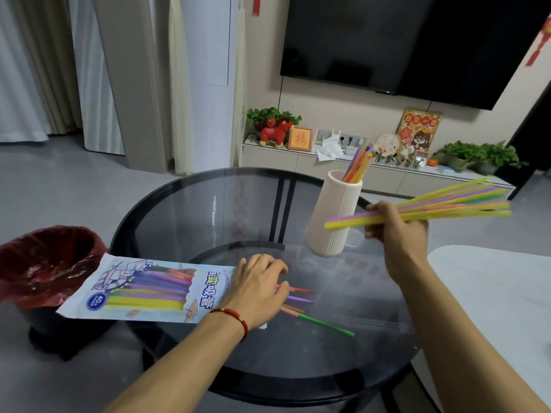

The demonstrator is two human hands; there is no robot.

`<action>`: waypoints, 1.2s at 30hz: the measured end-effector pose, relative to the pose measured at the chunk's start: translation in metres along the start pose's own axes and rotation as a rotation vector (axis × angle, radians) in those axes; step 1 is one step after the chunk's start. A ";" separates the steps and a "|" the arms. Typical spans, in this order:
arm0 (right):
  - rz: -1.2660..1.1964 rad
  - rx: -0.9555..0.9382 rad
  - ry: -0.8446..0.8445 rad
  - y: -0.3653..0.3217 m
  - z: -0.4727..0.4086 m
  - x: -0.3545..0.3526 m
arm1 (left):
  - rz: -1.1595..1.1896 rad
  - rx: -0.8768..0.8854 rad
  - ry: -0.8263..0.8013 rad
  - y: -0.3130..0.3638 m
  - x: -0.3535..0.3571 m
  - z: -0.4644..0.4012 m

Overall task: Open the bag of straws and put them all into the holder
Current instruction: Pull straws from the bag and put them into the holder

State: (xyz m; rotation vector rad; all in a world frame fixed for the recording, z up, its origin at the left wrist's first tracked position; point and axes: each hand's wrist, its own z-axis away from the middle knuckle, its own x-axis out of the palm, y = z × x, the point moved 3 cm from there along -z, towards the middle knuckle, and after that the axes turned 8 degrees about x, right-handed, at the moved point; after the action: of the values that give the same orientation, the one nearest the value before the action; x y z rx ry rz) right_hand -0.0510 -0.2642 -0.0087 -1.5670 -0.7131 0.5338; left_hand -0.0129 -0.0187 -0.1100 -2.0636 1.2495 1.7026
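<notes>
Two hands work apart. Right hand (pixel 393 228) grips a fanned bunch of straws (pixel 441 204) beside the ribbed holder (pixel 334 222), ready to drop in. Left hand (pixel 256 281), fingers curled, pins the bag (pixel 143 290) mouth, perhaps gathering loose straws (pixel 313 317) on the glass table (pixel 208 204).

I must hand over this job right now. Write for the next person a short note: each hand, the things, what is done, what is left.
Right hand grips a bundle of straws beside the holder.
Left hand rests at the mouth of the bag on the glass table.
Done: bag open, some straws in the holder.
Left: insert the bundle, then the loose straws and those in the bag.
</notes>
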 end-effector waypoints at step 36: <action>1.002 -0.475 -0.239 -0.060 -0.058 0.078 | -0.035 -0.024 -0.051 -0.006 -0.014 0.001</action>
State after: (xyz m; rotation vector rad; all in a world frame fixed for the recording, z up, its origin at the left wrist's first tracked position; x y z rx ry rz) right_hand 0.0360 -0.2474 0.0634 -2.3052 -0.1670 1.3735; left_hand -0.0089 -0.0076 -0.1006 -2.0294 1.1763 1.7514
